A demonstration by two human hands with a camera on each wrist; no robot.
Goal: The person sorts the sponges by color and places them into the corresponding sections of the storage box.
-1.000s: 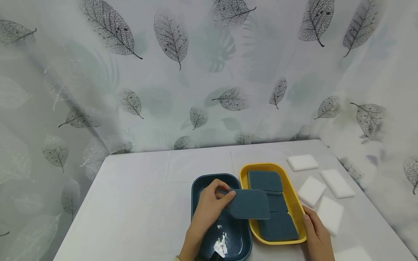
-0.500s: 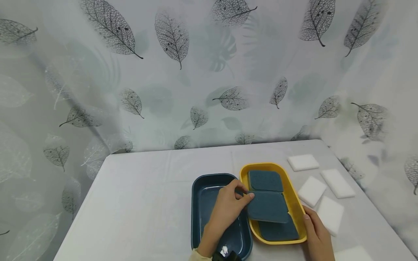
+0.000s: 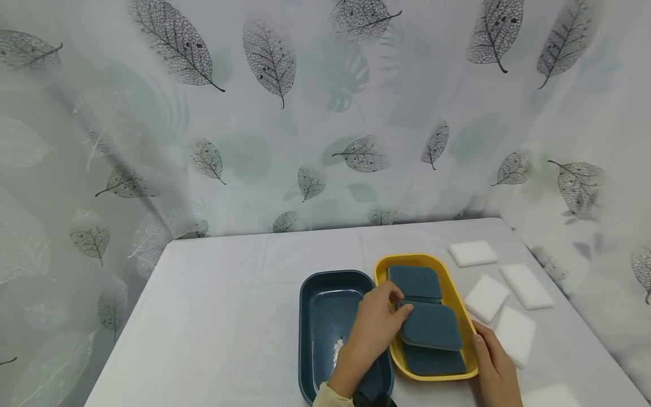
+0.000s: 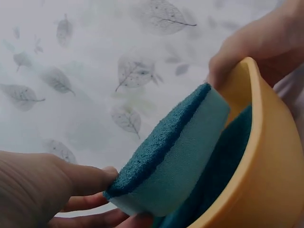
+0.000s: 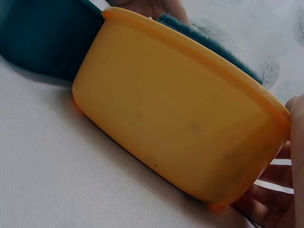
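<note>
My left hand (image 3: pixel 377 319) pinches the left edge of a scouring sponge (image 3: pixel 432 326) over the yellow tub (image 3: pixel 454 288). In the left wrist view, this sponge (image 4: pixel 178 152) has a dark scrubbing layer on top and paler teal foam below. It tilts above the tub's rim, thumb on the scrubbing side and fingers beneath. Other dark sponges lie inside the tub, one at the far end (image 3: pixel 414 281) and one at the near end (image 3: pixel 432 360). My right hand (image 3: pixel 493 362) holds the tub's right side, thumb by the rim and fingers along the outer wall.
A dark blue tub (image 3: pixel 307 339) stands against the yellow one's left side, partly hidden by my left forearm. Several white sponge blocks (image 3: pixel 486 298) lie on the white-covered table (image 3: pixel 218 316) to the right. A leaf-patterned curtain (image 3: pixel 325 113) hangs behind.
My left hand has carried the sponge rightward, from between the two tubs to over the middle of the yellow one. The right hand has stayed at the tub's side.
</note>
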